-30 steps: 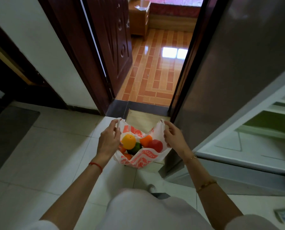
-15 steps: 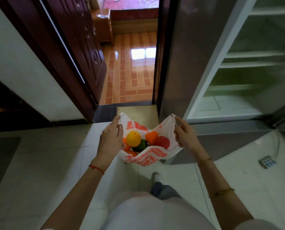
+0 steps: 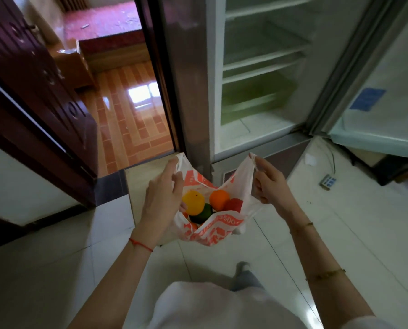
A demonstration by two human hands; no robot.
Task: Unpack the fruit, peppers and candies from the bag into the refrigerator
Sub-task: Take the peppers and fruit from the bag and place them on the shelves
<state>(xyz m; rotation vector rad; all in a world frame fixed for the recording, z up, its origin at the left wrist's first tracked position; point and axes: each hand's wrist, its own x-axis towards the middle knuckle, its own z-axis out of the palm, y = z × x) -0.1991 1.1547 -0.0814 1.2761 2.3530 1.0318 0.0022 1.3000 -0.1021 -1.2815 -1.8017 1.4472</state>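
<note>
A white plastic bag [image 3: 213, 231] with orange print hangs open in front of me. My left hand [image 3: 161, 197] pinches its left handle and my right hand [image 3: 269, 184] pinches its right handle. Inside lie a yellow fruit [image 3: 193, 201], an orange fruit [image 3: 219, 199], a red piece [image 3: 233, 205] and a dark green piece [image 3: 204, 213]. No candies show. The refrigerator [image 3: 252, 91] stands just beyond the bag with its door [image 3: 388, 74] swung open to the right, showing bare white shelves.
An open dark wooden door [image 3: 32, 91] and a doorway to a room with orange floor tiles [image 3: 131, 110] are on the left. A small device with a cable [image 3: 328, 181] lies on the white floor tiles at right. My foot [image 3: 242, 267] shows below the bag.
The view has swung right, bringing the open refrigerator and its door into sight. Both hands have kept hold of the bag handles and spread the bag wider.
</note>
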